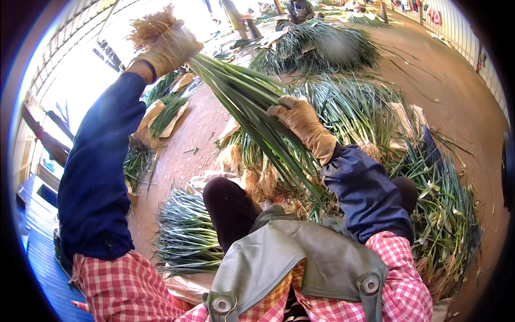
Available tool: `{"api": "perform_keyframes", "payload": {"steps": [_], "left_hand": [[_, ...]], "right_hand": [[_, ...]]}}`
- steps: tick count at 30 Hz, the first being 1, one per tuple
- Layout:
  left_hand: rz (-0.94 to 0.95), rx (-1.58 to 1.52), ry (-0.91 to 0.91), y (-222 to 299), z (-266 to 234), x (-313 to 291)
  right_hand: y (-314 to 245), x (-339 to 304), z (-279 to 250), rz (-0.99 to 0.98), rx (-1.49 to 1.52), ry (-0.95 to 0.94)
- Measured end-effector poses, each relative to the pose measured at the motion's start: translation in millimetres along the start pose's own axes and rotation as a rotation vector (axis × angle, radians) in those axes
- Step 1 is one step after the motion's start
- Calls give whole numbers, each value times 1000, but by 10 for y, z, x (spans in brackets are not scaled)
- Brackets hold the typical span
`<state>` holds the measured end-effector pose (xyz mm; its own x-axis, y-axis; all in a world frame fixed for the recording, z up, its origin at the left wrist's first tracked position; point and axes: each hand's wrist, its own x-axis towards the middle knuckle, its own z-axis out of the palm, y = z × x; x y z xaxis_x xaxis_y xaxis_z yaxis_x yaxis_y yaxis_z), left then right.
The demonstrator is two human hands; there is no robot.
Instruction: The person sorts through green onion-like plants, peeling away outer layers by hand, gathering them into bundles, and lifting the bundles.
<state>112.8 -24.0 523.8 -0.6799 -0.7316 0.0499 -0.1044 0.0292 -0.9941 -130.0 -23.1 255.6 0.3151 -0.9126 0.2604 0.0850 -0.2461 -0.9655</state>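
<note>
A bunch of green onions stretches slantwise between my two gloved hands. Up at the far left, my left hand is wrapped round its root end, and the tan, hairy roots stick out beyond the glove. My right hand is closed on the long green leaves, nearer to my body. The leaf tips hang down toward my lap. Beneath the held bunch lies a big pile of green onions, roots toward me. Another stack of green onions is by my left knee, leaves outward.
Loose onions and yellowed leaves are heaped at my right. Farther off is a large onion heap, with a person behind it. Smaller bunches rest on brown paper at the left. A blue ribbed surface fills the lower left.
</note>
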Motion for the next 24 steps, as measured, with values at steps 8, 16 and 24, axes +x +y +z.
{"api": "perform_keyframes", "payload": {"steps": [8,16,24], "left_hand": [[31,-52,-171,41,172,-54],[-123,-183,-257,298,496,322],[96,-107,-354,467,-1,448]], "right_hand": [[-1166,78,-310,-820,-1102,220],[-2362,-18,-74,-1309,-1462,206],[-2525,59,-610,-1067,-704,-105]]}}
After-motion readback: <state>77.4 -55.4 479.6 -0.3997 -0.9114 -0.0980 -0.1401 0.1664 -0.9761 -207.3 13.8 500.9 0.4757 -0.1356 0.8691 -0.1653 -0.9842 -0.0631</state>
